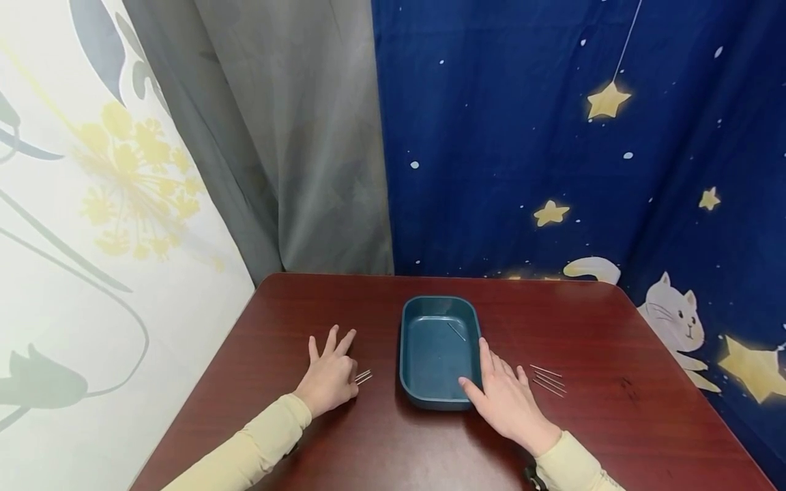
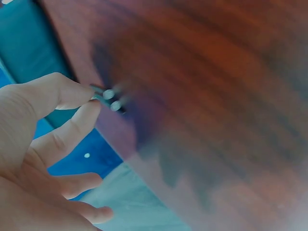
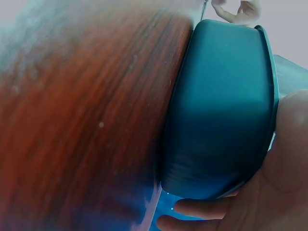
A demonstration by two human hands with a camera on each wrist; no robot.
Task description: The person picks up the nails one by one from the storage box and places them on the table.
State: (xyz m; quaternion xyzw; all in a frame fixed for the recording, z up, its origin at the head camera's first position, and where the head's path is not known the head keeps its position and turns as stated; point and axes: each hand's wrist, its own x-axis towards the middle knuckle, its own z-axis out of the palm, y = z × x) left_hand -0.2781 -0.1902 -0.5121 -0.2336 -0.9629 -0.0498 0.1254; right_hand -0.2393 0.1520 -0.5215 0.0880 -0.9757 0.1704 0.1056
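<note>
A deep teal-blue plastic tray stands on the table, and one thin metal rod lies inside it. My right hand holds the tray's right wall, thumb over the rim and fingers along the outside. To the left of the tray, my left hand reaches down to a few thin silver rods. Its thumb and index fingertips pinch at the rods, while the other fingers spread out. The left wrist view shows round ends of the rods beside those fingertips; how many are pinched is unclear.
Several more thin silver rods lie spread on the reddish-brown table to the right of my right hand. Behind the table hang a grey curtain and a blue star-patterned curtain. A pale patterned surface borders the left side.
</note>
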